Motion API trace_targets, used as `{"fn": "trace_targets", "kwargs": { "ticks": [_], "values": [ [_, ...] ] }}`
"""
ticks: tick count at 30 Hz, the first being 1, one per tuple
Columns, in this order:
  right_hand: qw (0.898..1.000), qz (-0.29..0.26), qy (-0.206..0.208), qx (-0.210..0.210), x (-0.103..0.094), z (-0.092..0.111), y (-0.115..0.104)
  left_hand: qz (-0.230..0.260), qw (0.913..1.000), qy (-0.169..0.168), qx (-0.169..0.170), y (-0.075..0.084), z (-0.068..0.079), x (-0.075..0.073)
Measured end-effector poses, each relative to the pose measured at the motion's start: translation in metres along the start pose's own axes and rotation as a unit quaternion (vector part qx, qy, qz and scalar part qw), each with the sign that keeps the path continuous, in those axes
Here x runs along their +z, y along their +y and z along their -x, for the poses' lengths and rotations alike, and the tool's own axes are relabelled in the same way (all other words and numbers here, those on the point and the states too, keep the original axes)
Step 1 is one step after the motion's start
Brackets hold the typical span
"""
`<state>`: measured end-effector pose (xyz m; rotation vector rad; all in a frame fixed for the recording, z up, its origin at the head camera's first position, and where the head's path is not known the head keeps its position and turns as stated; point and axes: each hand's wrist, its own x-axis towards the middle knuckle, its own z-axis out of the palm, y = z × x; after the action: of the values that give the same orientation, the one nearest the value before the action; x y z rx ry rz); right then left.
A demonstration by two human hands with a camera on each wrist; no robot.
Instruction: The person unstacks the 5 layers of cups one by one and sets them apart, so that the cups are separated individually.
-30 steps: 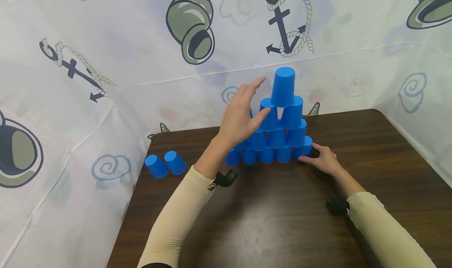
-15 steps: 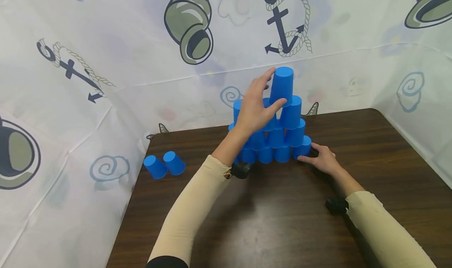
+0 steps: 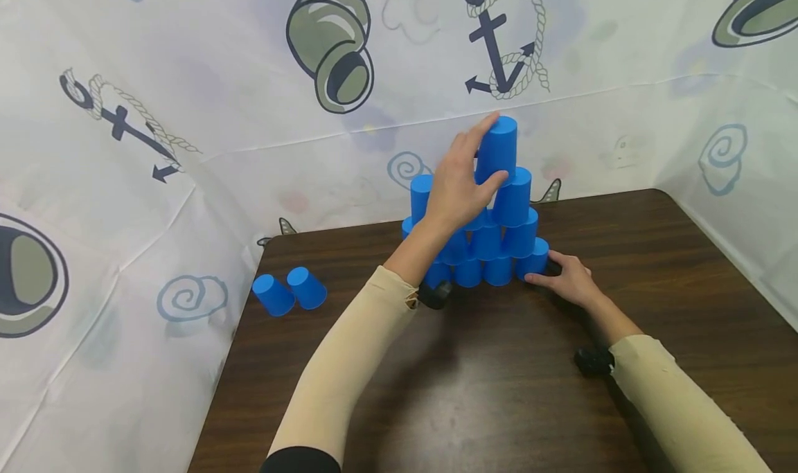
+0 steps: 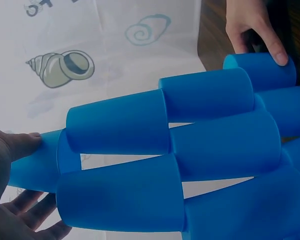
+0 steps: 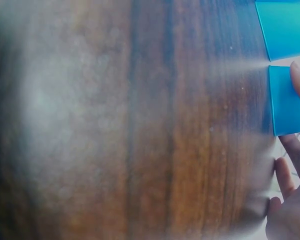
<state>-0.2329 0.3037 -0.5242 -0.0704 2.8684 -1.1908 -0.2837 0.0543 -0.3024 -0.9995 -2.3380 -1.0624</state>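
Note:
Upside-down blue plastic cups stand stacked in a stepped wall, rows offset, with one top cup (image 3: 501, 147) (image 4: 42, 162) above the rest. My left hand (image 3: 460, 182) has its thumb on the near side of that top cup and its fingers round the far side. At the base, my right hand (image 3: 570, 280) holds the rightmost cup (image 3: 532, 260) (image 5: 285, 102) between thumb and fingers. Below the top cup, a third-row cup (image 3: 513, 199) shows on the right. My left hand and forearm hide part of the wall's left and middle.
Two loose upside-down cups, a left one (image 3: 272, 295) and a right one (image 3: 307, 288), stand side by side on the brown wooden table (image 3: 499, 390), near its left edge. A patterned cloth backdrop (image 3: 249, 64) rises behind the table and along its sides.
My left hand has moved right from beside the wall onto the top cup and closed round it. The right hand stays at the base cup.

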Motion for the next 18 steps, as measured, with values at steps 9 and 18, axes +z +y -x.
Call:
{"fn": "trace_targets", "kwargs": {
  "ticks": [9,18],
  "values": [
    [1.0,0.001,-0.007,0.007,0.0,0.001,-0.001,0.006,0.9999,0.012,0.005,-0.004,0.002,0.0],
    [1.0,-0.001,0.003,-0.004,-0.001,0.001,-0.004,0.039,0.9951,0.082,0.038,-0.009,0.013,-0.024]
  ]
}}
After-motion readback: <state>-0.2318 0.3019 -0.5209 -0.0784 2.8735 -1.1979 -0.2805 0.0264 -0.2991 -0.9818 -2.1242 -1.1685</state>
